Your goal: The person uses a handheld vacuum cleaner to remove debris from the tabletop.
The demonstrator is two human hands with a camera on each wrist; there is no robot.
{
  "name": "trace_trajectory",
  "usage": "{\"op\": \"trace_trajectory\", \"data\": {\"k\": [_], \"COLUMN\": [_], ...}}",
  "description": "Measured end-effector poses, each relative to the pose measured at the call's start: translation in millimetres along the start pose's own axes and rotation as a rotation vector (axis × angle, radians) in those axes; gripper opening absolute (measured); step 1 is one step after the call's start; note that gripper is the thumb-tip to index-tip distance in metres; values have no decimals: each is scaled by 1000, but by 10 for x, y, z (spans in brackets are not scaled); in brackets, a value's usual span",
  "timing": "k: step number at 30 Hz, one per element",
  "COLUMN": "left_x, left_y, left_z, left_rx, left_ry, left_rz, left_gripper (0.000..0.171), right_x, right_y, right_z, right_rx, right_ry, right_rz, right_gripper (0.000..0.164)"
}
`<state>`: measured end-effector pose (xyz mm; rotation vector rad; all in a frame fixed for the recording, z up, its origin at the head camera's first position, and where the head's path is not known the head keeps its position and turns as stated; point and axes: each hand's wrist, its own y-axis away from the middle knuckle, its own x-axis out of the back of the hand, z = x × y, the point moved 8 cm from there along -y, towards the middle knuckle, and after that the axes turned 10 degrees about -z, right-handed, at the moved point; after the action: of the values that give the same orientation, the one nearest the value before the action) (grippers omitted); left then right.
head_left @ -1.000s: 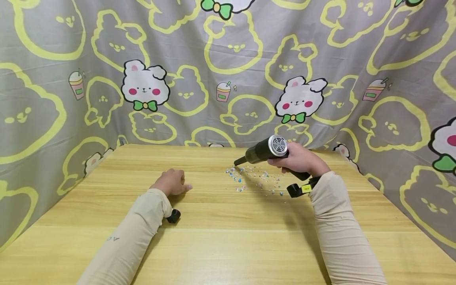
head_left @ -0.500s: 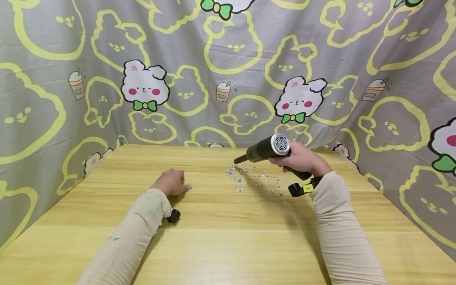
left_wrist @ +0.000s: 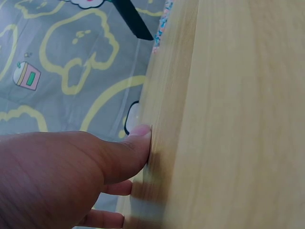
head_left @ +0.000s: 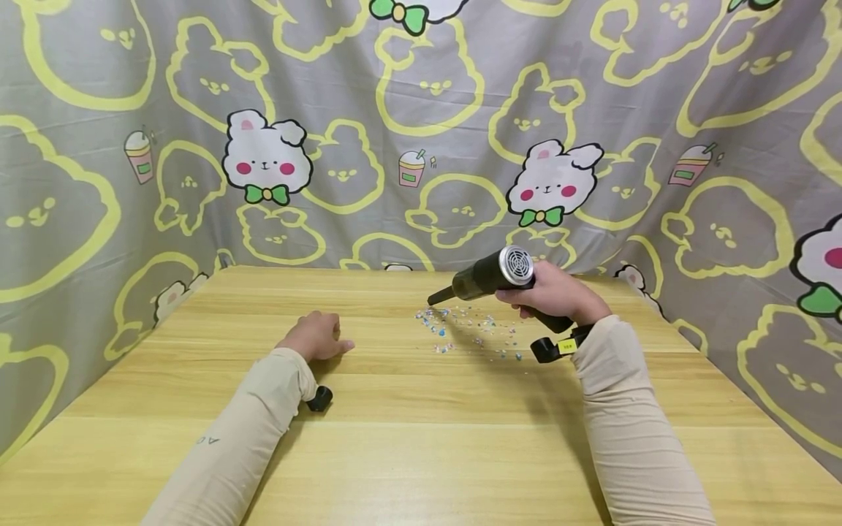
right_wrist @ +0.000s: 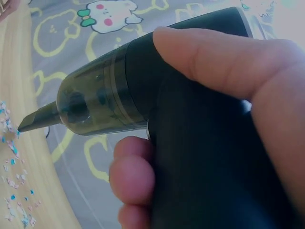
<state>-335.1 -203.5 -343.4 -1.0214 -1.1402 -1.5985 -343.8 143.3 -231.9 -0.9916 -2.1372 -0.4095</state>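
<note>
A black handheld vacuum cleaner (head_left: 490,276) with a silver vented end is gripped by its handle in my right hand (head_left: 559,294). In the right wrist view its see-through dust cup (right_wrist: 97,93) shows, and the thumb lies along the body while the fingers curl round the handle. The narrow nozzle (head_left: 441,296) points down at the far left edge of scattered blue, pink and white bits (head_left: 442,332). Whether the nozzle touches the wood cannot be made out. My left hand (head_left: 316,336) rests on the table left of the bits, fingers loosely bent, holding nothing.
The wooden table (head_left: 395,453) spans the view. A grey curtain (head_left: 355,95) with yellow outlines and rabbit faces hangs behind it and at both sides. Black wrist cameras sit at the left cuff (head_left: 289,376) and the right cuff (head_left: 608,354).
The vacuum's nozzle has shifted slightly left over the far edge of the bits, with small back-and-forth movement of the right hand. My left hand stays in place.
</note>
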Motion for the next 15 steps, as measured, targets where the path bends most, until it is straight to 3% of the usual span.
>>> {"op": "trace_trajectory", "data": {"k": [15], "left_x": [3], "left_y": [10], "left_z": [-7], "left_rx": [4], "left_ry": [5], "left_rz": [10], "left_gripper": [46], "right_x": [12], "right_y": [-2], "right_z": [44], "right_rx": [-18], "right_ry": [-25], "right_rz": [23], "right_gripper": [40]}}
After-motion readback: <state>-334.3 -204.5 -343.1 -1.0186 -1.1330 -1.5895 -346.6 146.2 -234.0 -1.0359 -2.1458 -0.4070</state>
